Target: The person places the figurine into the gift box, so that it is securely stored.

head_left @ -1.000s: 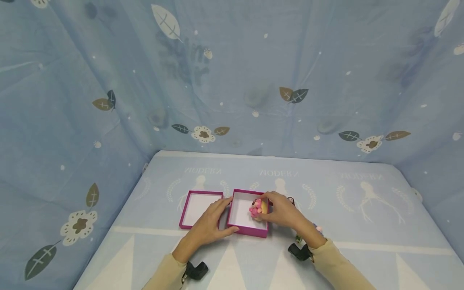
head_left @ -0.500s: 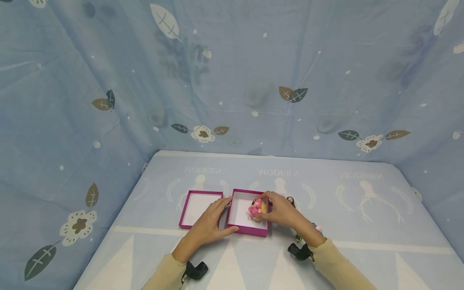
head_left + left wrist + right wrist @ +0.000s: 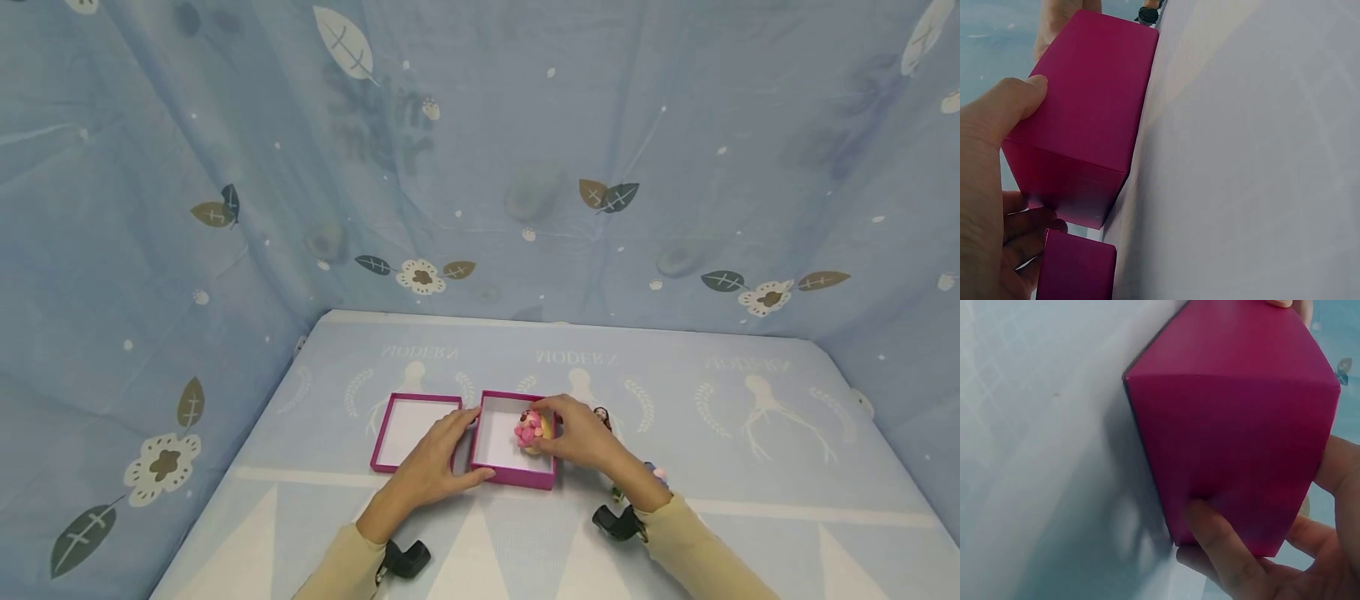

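Pink figurine (image 3: 528,431): small, lumpy, rounded pink parts, dark spot near the top, yellow piece on its right side. It's at the right end of the open magenta box (image 3: 513,477), white inside, magenta rim and outer walls. Can't tell from here if it touches the box floor.

Right hand (image 3: 581,435) pinches the figurine, thumb on the near side, fingers on the far side. Left hand (image 3: 431,462) grips the box at its left end. Hands are apart, one at each end of the box.

Head view alone shows the figurine and the box interior; in both wrist views the outer walls block them. Left wrist view adds the thumb flat on the near wall and fingers down in the gap next to the shallow magenta tray (image 3: 408,432). Right wrist view adds a right-hand finger against the box's outer end wall. Head view also has a dark-haired figure (image 3: 602,415) on the table (image 3: 757,554), just beyond the right wrist, partly hidden.
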Tool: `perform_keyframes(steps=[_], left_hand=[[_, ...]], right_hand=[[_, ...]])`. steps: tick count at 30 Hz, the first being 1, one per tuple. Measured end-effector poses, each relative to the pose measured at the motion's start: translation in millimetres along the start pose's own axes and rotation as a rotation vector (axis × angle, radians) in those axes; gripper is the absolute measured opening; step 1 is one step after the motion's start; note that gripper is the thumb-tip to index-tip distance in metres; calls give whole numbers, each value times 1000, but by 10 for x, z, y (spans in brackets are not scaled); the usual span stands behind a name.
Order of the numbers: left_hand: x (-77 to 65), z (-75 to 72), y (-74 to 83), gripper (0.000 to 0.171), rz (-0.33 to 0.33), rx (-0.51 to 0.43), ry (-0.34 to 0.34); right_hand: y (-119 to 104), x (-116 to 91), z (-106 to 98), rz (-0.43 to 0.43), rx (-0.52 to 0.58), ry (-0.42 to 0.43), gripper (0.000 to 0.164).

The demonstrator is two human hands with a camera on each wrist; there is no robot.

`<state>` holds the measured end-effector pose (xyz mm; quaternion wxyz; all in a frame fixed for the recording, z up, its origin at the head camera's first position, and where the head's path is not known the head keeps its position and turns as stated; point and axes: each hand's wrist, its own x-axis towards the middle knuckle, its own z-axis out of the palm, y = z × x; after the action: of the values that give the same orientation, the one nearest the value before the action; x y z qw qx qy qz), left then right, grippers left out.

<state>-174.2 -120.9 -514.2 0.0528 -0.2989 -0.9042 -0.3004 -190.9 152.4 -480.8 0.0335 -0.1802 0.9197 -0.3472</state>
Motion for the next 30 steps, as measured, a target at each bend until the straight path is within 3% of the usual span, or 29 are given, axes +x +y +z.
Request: perform_keyframes(steps=[8,17,25,30], left_hand=[[20,26,-7,92,11,-5,4],[28,40,-14,93,58,9,28],[24,20,-11,90,69,19,35],[6,7,-7,90,73,23,37]], right_hand=[[-10,-13,-16,17,-1,10,53],[35,-39,-36,-22,18,6,57],[60,-174,-222,-17,223,0,65],[131,-300,-348,-23,211,31,68]])
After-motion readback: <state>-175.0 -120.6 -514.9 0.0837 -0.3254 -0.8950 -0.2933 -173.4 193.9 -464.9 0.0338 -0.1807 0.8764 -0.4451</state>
